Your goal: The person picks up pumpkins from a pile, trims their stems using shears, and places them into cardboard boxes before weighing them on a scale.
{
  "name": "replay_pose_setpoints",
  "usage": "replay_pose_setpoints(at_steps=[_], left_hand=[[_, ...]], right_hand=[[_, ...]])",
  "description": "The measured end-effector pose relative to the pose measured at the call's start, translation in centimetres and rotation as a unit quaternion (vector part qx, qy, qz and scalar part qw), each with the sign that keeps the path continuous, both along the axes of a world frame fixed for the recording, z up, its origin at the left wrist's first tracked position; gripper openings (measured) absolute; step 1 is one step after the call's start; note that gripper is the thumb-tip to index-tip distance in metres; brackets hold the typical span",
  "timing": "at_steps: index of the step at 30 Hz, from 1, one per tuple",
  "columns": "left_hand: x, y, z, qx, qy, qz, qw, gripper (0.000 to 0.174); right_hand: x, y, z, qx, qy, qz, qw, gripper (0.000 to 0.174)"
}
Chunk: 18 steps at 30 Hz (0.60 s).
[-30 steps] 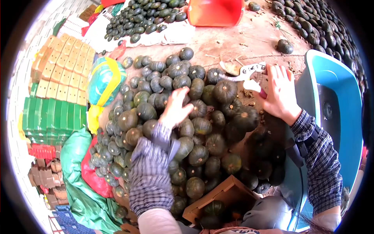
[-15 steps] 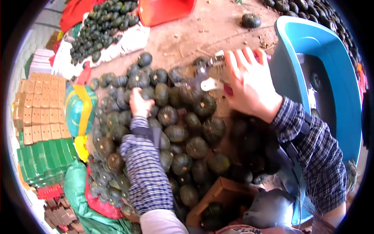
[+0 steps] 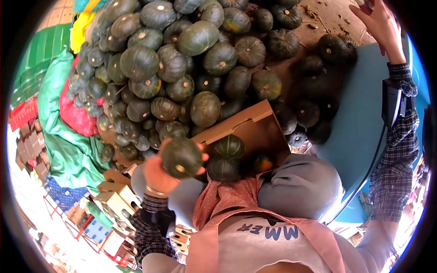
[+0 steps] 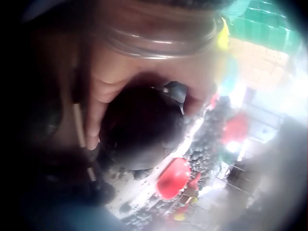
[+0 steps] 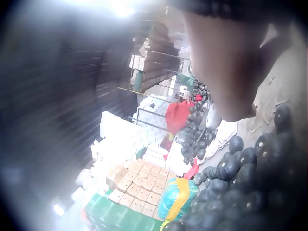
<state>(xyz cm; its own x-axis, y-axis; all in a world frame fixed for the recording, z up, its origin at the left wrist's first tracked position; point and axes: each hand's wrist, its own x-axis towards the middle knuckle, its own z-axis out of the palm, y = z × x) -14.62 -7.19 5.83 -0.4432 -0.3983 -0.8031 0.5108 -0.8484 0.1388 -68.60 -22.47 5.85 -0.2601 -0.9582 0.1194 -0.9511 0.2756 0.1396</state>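
Observation:
My left hand [image 3: 159,175] grips a dark green kabocha squash [image 3: 182,157] from its left side, beside the left edge of an open cardboard box [image 3: 236,120]. In the left wrist view, the thumb and fingers spread round the dark squash [image 4: 142,127]. Inside the box lie a few more squashes [image 3: 229,146]. My right hand [image 3: 382,27] is at the top right, above the rim of a blue tub [image 3: 359,91]. Reddish bits of the pruning shears' handles show beside its fingers; the blades are out of the head view.
A large heap of kabocha squashes [image 3: 141,59] fills the floor ahead. Green sheeting [image 3: 61,118] and a red bag [image 3: 77,107] lie at its left. Open cartons [image 3: 116,200] stand at lower left. My bent knee [image 3: 305,186] is right of the box.
My left hand has come back from the heap toward the box, now with a squash. The view has tilted downward. My right hand with the shears appears farther up and right.

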Motion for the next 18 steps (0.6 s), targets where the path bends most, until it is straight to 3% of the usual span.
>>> replay_pose_setpoints(at_steps=[1,3,4,6,8,9,10,12,13,15,17,18], left_hand=[[0.3,2.4,-1.4,-0.064,-0.018,-0.031,0.997,0.074],[-1.6,4.5,-2.6,-0.176,-0.066,-0.128,0.974,0.071],[-3.2,4.3,-3.4,-0.324,-0.159,-0.265,0.894,0.075],[-7.6,4.2,-3.5,-0.551,-0.277,-0.326,0.717,0.075],[-8.6,4.9,-2.9,-0.66,-0.437,-0.338,0.51,0.077],[-7.5,6.2,-3.1,-0.653,-0.497,-0.343,0.458,0.085],[-6.4,8.1,-3.3,-0.605,-0.532,-0.332,0.492,0.089],[-4.4,11.1,-2.6,-0.456,-0.528,-0.445,0.562,0.095],[-3.4,12.1,-3.3,-0.455,-0.53,-0.444,0.561,0.095],[-1.5,14.0,-5.4,-0.417,-0.464,-0.448,0.641,0.096],[-0.5,12.9,-6.5,-0.422,-0.452,-0.45,0.645,0.09],[-0.3,12.0,-6.6,-0.428,-0.44,-0.449,0.649,0.089]], right_hand=[[0.6,0.2,0.7,0.0,-0.038,-0.028,0.999,0.108],[0.8,0.7,0.7,-0.007,-0.02,-0.022,1.0,0.104],[0.5,0.7,0.4,-0.013,-0.017,-0.015,1.0,0.103],[0.0,0.9,-0.2,-0.016,-0.022,-0.017,0.999,0.103],[0.0,1.1,-0.3,-0.014,-0.028,-0.014,0.999,0.104],[0.0,1.3,-0.3,-0.02,-0.034,-0.013,0.999,0.104],[0.0,1.5,-0.2,-0.026,-0.041,-0.015,0.999,0.105],[0.5,1.3,0.7,-0.011,-0.064,-0.031,0.997,0.107],[0.8,1.2,1.2,0.005,-0.087,-0.048,0.995,0.109],[1.2,1.4,1.6,0.018,-0.087,-0.05,0.995,0.109],[0.2,1.3,0.9,0.027,-0.085,-0.048,0.995,0.11],[-2.4,0.8,-1.0,-0.005,-0.058,0.004,0.998,0.085]])
